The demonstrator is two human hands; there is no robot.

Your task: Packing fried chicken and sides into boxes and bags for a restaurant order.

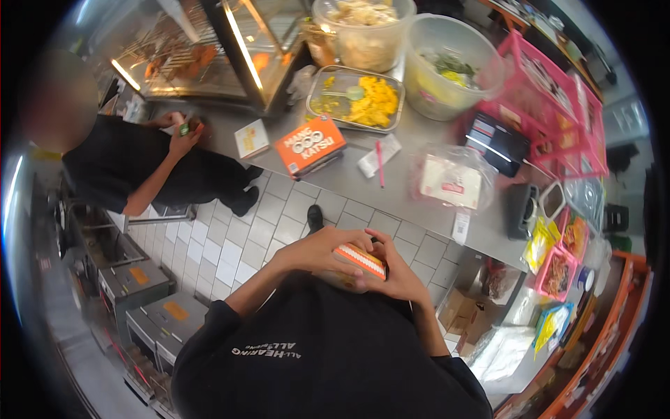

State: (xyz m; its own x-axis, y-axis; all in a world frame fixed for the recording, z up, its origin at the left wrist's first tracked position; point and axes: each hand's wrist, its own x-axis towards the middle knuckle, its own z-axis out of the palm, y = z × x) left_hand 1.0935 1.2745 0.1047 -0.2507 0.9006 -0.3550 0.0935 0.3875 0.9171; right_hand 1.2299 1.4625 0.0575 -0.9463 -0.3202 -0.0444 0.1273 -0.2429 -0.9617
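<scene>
Both of my hands are closed around a small orange, yellow and white box [364, 260], held in front of my black shirt. My left hand [332, 249] wraps its left side, while my right hand [400, 275] grips the right side with fingers bent over the top. Part of the box is hidden by the fingers. On the steel counter [335, 178] beyond stand a printed orange carton [311, 145] and a small white box [252, 139]. A pink pen [380, 165] lies on a paper slip [390, 149]. To the right sits a plastic-wrapped white pack [451, 180].
A co-worker [120, 162] in black stands at left, handling a small item. Behind the counter are a lit glass food cabinet [178, 57], a metal tray [320, 107], a plastic tub [445, 99], a tablet [497, 141] and pink crates [544, 84]. Fryers [162, 319] stand at lower left.
</scene>
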